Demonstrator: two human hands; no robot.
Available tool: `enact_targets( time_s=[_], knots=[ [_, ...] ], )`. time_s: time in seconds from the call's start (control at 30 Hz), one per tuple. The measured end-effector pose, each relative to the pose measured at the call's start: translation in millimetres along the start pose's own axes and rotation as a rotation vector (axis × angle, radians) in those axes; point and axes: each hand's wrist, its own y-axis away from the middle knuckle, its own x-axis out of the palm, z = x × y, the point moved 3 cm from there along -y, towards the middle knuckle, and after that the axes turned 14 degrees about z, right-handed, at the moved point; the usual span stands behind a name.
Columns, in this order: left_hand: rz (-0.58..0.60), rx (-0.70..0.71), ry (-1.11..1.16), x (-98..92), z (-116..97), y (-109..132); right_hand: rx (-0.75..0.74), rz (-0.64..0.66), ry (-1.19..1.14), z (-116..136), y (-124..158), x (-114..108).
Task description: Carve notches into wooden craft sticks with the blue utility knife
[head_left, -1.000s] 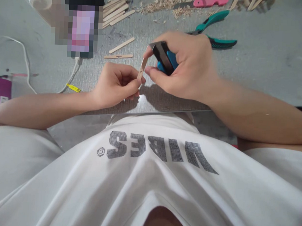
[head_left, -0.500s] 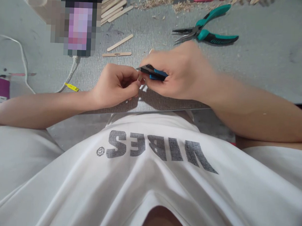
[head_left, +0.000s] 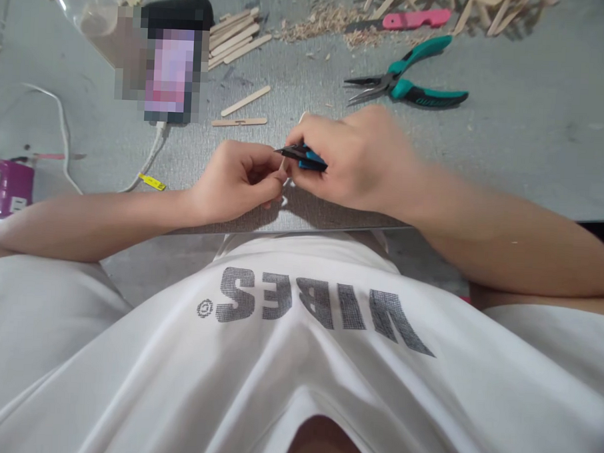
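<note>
My right hand [head_left: 355, 159] is closed around a blue and black utility knife [head_left: 308, 157], whose dark blade points left. My left hand [head_left: 241, 184] pinches a wooden craft stick [head_left: 283, 165] between thumb and fingers, just under the blade tip. Both hands meet near the table's front edge, and most of the held stick is hidden by them. Whether the blade touches the wood I cannot tell. Beyond the hands lie two loose craft sticks: a notched one [head_left: 239, 122] and a plain one [head_left: 245, 100].
Teal-handled needle-nose pliers [head_left: 398, 80] lie open behind my right hand. A pile of craft sticks [head_left: 237, 40], wood shavings [head_left: 318, 23] and a pink-handled tool [head_left: 416, 19] are farther back. On the left are a blurred phone [head_left: 171, 74], its white cable [head_left: 152, 153] and a purple packet [head_left: 16, 187].
The camera view has tilted, so everything on the table sits slightly lower. The knife has shifted slightly against the stick; both hands keep their grips.
</note>
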Motion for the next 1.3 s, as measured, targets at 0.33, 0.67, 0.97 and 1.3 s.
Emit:
enact_targets(
  time_s=[0.33, 0.67, 0.97, 1.3],
  knots=[
    [-0.019, -0.029, 0.148, 6.5, -8, -1, 0.096, -0.173, -0.027, 2, 4, -16],
    [-0.098, -0.128, 0.247, 4.7, -10, 1, 0.257, -0.352, -0.133, -13, 2, -29],
    [-0.006, -0.070, 0.196, 6.4, -8, 5, 0.160, -0.235, -0.634, -10, -1, -21],
    [0.140, 0.075, -0.608, -41.8, -27, -4, 0.081, -0.218, -0.653, -10, 1, -30]
  ],
)
